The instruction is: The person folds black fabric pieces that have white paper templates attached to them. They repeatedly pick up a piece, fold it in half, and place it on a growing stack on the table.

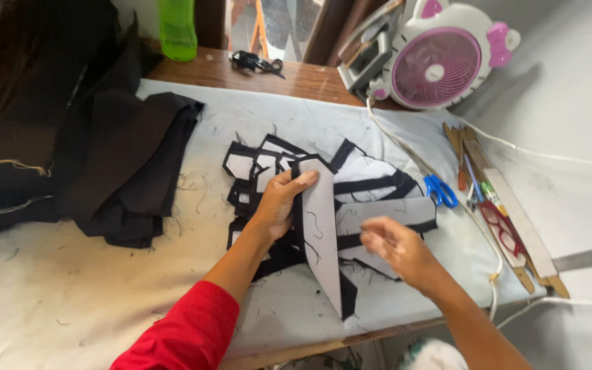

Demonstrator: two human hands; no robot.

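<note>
Matt black cloth (131, 164) frays beside stiff white pattern pieces (323, 233); the fan (440, 58) is glossy plastic, the desk (241, 68) edge bare wood.

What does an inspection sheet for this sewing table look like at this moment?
Surface: white padded table, stained, strewn with thread scraps.
Job's things: white panel with black edging lifted off a pile of similar cut pieces.
Clutter: black fabric heap, blue-handled scissors, red glasses, wooden rulers.
Hands: left hand pinches the panel's top; right hand hovers beside it, blurred.
Cables: white cord runs along the table's right edge.
Surroundings: pink and white fan, green bottle.
</note>
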